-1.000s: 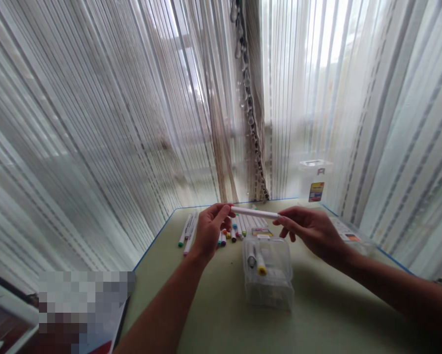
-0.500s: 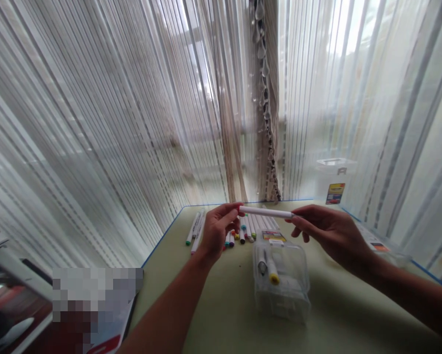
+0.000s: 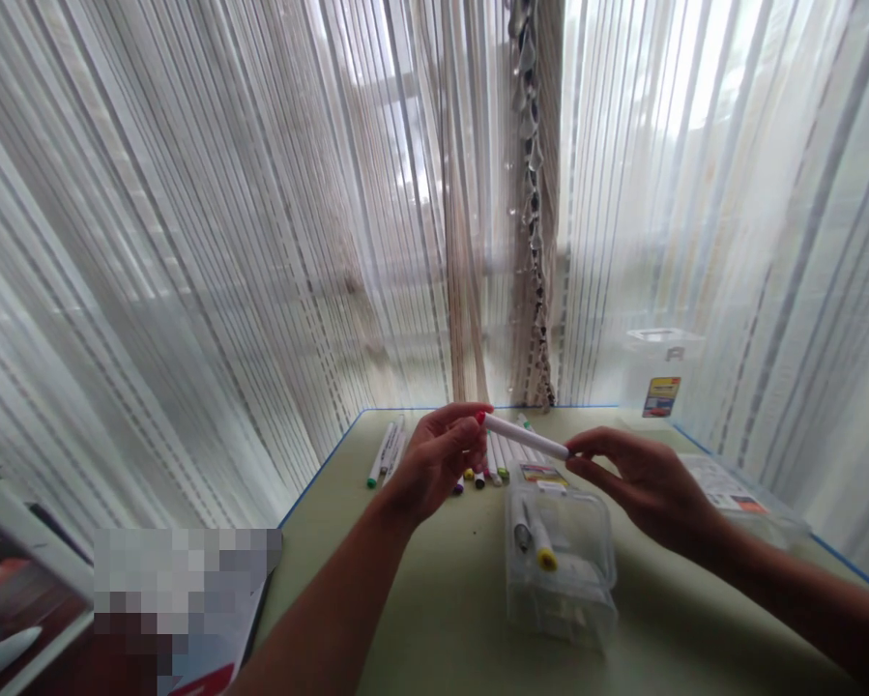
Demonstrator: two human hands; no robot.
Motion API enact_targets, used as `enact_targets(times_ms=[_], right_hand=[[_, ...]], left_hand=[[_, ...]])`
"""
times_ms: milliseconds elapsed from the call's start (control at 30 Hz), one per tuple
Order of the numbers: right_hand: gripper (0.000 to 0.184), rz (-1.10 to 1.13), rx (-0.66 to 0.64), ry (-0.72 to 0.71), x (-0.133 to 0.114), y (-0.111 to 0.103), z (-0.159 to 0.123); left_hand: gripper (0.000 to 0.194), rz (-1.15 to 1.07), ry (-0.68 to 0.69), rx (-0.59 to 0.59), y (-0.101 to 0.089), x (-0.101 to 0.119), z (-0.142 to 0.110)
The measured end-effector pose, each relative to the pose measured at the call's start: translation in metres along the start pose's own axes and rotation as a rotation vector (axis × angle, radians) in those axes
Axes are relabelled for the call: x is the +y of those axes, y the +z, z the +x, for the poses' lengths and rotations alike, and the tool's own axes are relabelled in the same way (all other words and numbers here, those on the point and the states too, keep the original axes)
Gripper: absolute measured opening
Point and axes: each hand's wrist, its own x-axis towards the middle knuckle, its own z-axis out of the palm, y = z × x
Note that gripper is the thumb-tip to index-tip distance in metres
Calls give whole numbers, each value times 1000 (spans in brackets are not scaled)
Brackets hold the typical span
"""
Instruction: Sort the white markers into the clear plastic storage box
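A white marker point(image 3: 525, 437) with a red end is held up above the table between both hands. My left hand point(image 3: 441, 459) pinches its red end, and my right hand point(image 3: 633, 478) grips the other end with thumb and fingertips. The marker slants down toward the right. Below it stands a clear plastic case point(image 3: 561, 580), holding a yellow-ended marker point(image 3: 545, 553) and a grey-ended marker point(image 3: 522, 532). Behind my left hand lies a row of white markers point(image 3: 503, 459) with coloured ends, partly hidden by the fingers.
Several more markers point(image 3: 385, 452) lie left of my left hand. A clear lidded box point(image 3: 662, 372) stands at the back right, and a flat clear container point(image 3: 738, 498) lies behind my right forearm. String curtains point(image 3: 260, 242) hang behind the green table point(image 3: 434, 599).
The marker's right end has dipped, so it slants more steeply. My right hand is a little lower, and both hands still hold the marker. The whole view has shifted slightly.
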Motion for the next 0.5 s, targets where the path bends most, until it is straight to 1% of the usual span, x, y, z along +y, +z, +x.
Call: enact_targets(times_ms=[100, 167, 300, 500], right_hand=[[20, 11, 44, -11, 1, 1, 0], [18, 35, 62, -15, -1, 2, 0], [14, 89, 100, -50, -5, 3, -1], [9, 4, 154, -119, -9, 0, -1]], left_hand=[[20, -4, -12, -27, -1, -1, 0], [19, -16, -12, -14, -2, 0, 2], [23, -22, -38, 73, -2, 0, 6], [26, 120, -46, 223, 0, -7, 9]])
